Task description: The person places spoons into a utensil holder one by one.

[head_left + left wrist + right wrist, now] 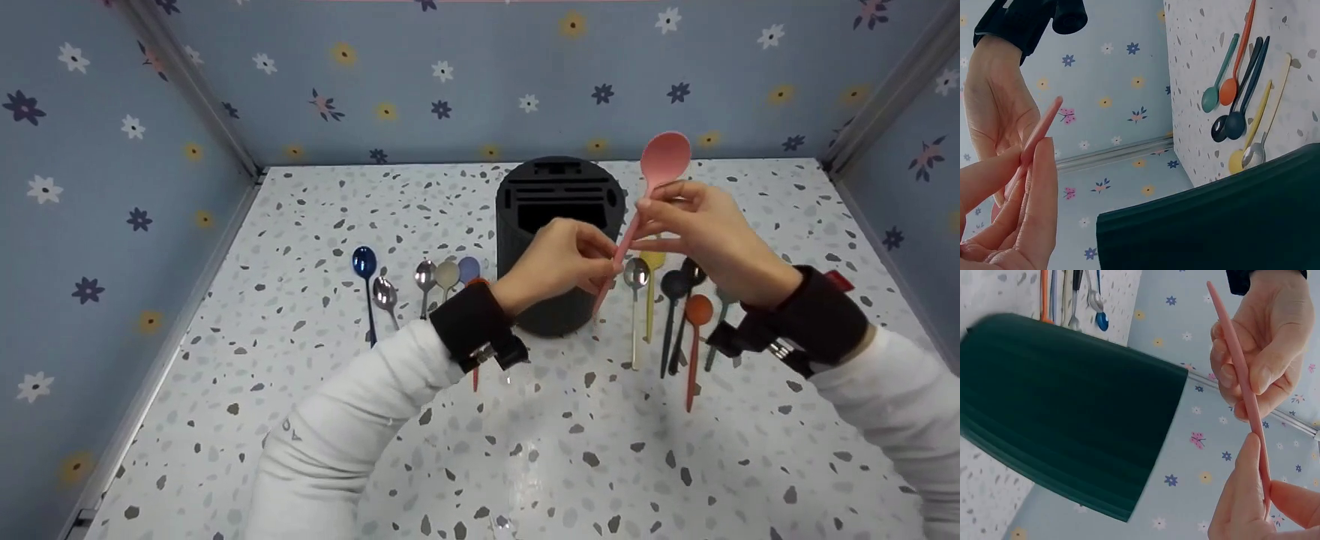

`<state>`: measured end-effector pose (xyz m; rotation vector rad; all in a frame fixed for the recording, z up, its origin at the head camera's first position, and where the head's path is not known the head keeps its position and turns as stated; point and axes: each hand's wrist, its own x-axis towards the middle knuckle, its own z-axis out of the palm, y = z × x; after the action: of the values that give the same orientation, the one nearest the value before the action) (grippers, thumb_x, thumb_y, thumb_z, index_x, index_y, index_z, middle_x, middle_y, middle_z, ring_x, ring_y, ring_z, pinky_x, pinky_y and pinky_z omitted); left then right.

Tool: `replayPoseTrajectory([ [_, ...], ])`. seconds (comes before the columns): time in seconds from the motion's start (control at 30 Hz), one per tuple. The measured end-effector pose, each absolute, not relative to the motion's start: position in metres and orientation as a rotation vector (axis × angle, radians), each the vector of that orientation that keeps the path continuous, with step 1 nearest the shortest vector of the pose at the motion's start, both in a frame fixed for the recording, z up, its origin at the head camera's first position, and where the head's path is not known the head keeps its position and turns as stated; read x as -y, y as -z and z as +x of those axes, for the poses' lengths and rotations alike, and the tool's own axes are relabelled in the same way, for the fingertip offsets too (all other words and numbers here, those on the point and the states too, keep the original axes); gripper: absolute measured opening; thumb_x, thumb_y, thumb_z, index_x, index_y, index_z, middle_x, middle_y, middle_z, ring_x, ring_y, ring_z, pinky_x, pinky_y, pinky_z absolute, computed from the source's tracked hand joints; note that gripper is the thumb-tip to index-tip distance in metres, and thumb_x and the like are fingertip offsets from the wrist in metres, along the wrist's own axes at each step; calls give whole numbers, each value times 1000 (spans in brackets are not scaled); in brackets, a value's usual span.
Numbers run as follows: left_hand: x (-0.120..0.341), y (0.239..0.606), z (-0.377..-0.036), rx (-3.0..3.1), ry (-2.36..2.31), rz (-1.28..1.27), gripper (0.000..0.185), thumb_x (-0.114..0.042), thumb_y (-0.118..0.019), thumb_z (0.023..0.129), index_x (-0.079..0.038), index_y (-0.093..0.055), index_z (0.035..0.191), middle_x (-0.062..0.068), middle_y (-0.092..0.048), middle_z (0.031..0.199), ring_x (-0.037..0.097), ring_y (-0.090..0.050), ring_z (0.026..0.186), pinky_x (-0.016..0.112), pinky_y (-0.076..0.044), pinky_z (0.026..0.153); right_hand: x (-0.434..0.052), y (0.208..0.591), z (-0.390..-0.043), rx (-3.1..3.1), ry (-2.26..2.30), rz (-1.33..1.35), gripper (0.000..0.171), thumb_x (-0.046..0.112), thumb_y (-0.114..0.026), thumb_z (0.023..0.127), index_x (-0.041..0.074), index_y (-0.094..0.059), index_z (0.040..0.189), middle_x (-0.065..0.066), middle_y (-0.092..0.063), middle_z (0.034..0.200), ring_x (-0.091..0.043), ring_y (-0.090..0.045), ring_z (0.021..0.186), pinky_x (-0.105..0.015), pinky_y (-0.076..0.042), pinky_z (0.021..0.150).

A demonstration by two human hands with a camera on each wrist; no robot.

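While both hands are raised above the table, the left hand pinches the lower handle of the pink spoon with curled fingers, and the right hand pinches it higher up. The spoon is tilted, bowl up, just in front of the dark holder. Other spoons lie flat at both sides of the holder.

A pink spoon with a long thin handle and a rounded oval bowl is held in the air, tilted, bowl uppermost and handle slanting down to the left. It sits just above and in front of a black ribbed holder.
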<state>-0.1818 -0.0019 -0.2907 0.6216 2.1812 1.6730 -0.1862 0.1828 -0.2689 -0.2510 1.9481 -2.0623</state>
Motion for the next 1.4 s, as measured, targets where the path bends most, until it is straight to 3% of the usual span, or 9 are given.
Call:
replayPoseTrajectory([
  [0.43, 5, 261, -217, -2384, -1589, 615, 16, -1, -61, 81, 5, -64, 95, 17, -65, 84, 20, -63, 69, 23, -55, 60, -168, 238, -218, -1976, 2181, -243, 33, 13, -62, 82, -4, -44, 103, -13, -51, 93, -21, -57, 80, -31, -52, 80],
  [0.6, 5, 258, -229, -2467, -1541, 598, 16, -3, -60, 82, 4, -64, 96, 15, -64, 87, 20, -62, 74, 22, -54, 63, -163, 235, -226, -1994, 2205, -263, 36, 14, -63, 82, -4, -44, 107, -14, -49, 99, -24, -55, 88, -34, -48, 87],
  [0.87, -2, 269, -247, -2630, -1474, 525, 12, -4, -62, 81, 2, -65, 91, 12, -65, 85, 18, -62, 70, 20, -52, 60, -160, 243, -237, -1944, 2274, -234, 38, 12, -63, 81, -4, -44, 110, -14, -48, 104, -25, -54, 92, -36, -46, 90],
  [1.4, -7, 282, -258, -2701, -1404, 449, 12, -1, -61, 81, 1, -64, 93, 13, -63, 92, 20, -60, 80, 20, -51, 65, -155, 258, -247, -2001, 2256, -190, 26, 5, -62, 81, -2, -49, 103, -11, -52, 96, -22, -54, 89, -38, -45, 91],
])
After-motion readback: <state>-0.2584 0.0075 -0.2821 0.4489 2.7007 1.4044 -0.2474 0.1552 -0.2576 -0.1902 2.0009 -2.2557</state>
